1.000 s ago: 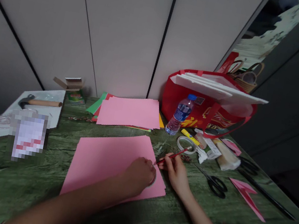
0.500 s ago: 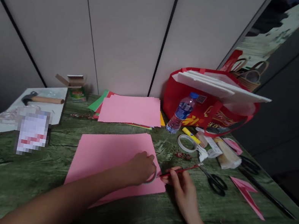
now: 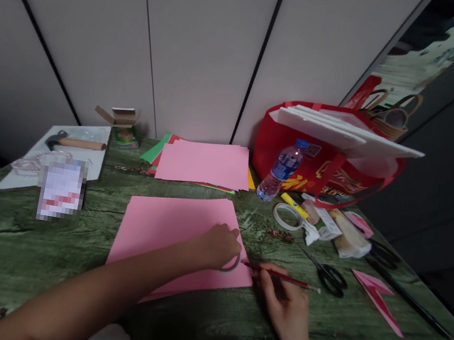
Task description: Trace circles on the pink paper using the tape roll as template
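My left hand (image 3: 220,246) presses down on a pink paper sheet (image 3: 169,224), fingers closed on a thin greyish ring (image 3: 232,266). Most of the ring is hidden under the hand, so I cannot tell whether it is a tape roll. Between the fingers of my right hand (image 3: 286,297) is a red pencil (image 3: 289,277). Its point is at the sheet's right side, close to the ring's edge, and its back end slants to the right. Beyond it lie black-handled scissors (image 3: 329,277) on the green table.
A stack of coloured paper (image 3: 206,163) lies at the back. To its right stand a water bottle (image 3: 283,168) and a red bag (image 3: 276,138). Nearer are a tape roll (image 3: 275,217), a yellow glue stick (image 3: 294,205) and folded pink paper (image 3: 380,297). A hammer (image 3: 82,143) is at left.
The pencil's back end has swung down and to the right, and my right hand has turned with it. My left hand stays on the ring. The whole view has shifted slightly.
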Action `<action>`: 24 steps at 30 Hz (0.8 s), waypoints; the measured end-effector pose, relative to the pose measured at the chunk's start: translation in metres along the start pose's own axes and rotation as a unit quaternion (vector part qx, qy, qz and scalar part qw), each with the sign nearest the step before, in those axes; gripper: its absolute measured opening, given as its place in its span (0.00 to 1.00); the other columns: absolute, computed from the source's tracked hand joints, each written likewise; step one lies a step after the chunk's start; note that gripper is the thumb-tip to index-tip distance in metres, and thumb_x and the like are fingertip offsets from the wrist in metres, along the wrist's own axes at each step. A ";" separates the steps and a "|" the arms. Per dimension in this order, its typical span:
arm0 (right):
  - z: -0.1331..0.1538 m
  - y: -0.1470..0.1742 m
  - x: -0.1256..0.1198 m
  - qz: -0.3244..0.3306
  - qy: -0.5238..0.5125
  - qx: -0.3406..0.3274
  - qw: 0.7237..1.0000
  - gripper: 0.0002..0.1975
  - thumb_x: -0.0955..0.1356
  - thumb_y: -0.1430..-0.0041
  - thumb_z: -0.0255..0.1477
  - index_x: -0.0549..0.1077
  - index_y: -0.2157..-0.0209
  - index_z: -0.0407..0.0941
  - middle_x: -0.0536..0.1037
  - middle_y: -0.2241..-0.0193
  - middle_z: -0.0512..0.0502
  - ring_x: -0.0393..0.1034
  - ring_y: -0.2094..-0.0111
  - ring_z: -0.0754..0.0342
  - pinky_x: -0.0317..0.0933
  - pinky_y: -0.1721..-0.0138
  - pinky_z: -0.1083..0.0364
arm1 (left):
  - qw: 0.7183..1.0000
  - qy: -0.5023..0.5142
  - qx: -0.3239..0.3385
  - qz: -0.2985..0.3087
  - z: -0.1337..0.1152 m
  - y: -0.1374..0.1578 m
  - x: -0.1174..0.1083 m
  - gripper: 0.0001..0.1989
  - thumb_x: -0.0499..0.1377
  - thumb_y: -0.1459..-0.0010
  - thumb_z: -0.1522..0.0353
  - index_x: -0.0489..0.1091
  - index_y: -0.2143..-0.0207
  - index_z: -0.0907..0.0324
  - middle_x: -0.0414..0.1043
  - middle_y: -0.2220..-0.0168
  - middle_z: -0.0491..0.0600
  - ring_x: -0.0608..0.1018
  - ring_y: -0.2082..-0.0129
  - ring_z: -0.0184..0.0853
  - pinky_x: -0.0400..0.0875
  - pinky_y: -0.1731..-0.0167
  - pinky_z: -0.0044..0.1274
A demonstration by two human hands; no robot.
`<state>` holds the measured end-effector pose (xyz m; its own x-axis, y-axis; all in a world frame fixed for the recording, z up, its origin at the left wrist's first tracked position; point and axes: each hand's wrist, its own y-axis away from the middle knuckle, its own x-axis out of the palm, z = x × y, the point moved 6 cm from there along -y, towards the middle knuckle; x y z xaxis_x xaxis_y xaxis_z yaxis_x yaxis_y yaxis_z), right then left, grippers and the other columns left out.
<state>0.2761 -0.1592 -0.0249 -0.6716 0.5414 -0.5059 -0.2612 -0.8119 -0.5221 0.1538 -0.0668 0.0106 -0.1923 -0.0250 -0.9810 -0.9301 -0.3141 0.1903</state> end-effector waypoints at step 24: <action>0.063 0.017 0.019 0.144 0.010 -0.191 0.971 0.09 0.62 0.41 0.22 0.71 0.62 0.46 0.78 0.72 0.47 0.73 0.72 0.54 0.67 0.71 0.57 | 1.000 -0.008 0.006 -0.027 0.000 0.004 -0.006 0.08 0.54 0.44 0.75 0.72 0.64 0.63 0.71 0.63 0.55 0.73 0.65 0.39 0.65 0.70 0.27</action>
<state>0.2158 -0.1761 0.0000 -0.6644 0.3116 -0.6793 0.2143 -0.7913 -0.5726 0.1515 -0.0679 0.0176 -0.1467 0.0068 -0.9892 -0.9432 -0.3024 0.1378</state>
